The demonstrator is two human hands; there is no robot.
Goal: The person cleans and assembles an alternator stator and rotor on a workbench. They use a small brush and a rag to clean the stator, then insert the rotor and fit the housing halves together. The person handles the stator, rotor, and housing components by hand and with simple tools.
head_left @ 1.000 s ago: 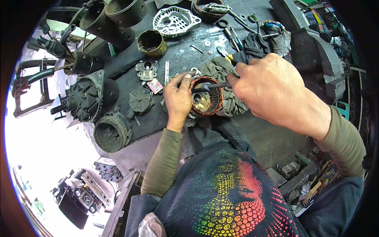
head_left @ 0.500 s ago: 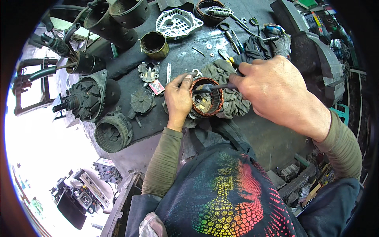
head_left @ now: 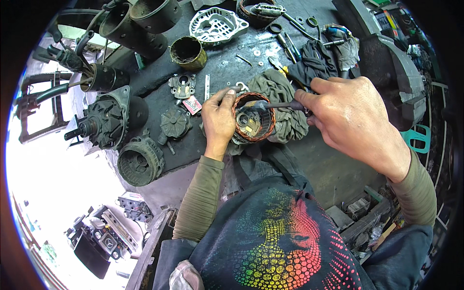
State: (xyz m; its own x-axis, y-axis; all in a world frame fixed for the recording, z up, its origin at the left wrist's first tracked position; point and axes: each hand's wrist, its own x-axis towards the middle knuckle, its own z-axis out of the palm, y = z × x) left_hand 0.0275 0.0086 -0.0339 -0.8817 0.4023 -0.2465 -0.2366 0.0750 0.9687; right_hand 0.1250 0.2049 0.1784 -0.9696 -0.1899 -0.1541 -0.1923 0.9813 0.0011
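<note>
In the middle of the bench stands an alternator stator [head_left: 272, 126], a ring wound with copper wire, its open side facing up. A metal end housing [head_left: 250, 129] with a round bore shows inside the ring. My left hand [head_left: 218, 118] grips the stator's left side, thumb along the rim. From the right, my right hand [head_left: 350, 121] is closed round the handle of a slim dark tool [head_left: 280, 104]. The tool's bluish and brownish end reaches over the upper rim into the ring; its exact kind is unclear. A crumpled grey-green cloth [head_left: 290, 125] lies against the stator's right side.
Left stand a finned alternator body [head_left: 104, 118], a dark round housing [head_left: 140, 162] and a small round part [head_left: 175, 123]. Farther back are a rusty can [head_left: 188, 54], a silver end cover [head_left: 217, 26] and a second stator [head_left: 251, 17]. Pliers [head_left: 276, 65] lie near the cloth.
My right hand has shifted right and slightly down, drawing the tool partly back from the ring. The left hand stays on the stator.
</note>
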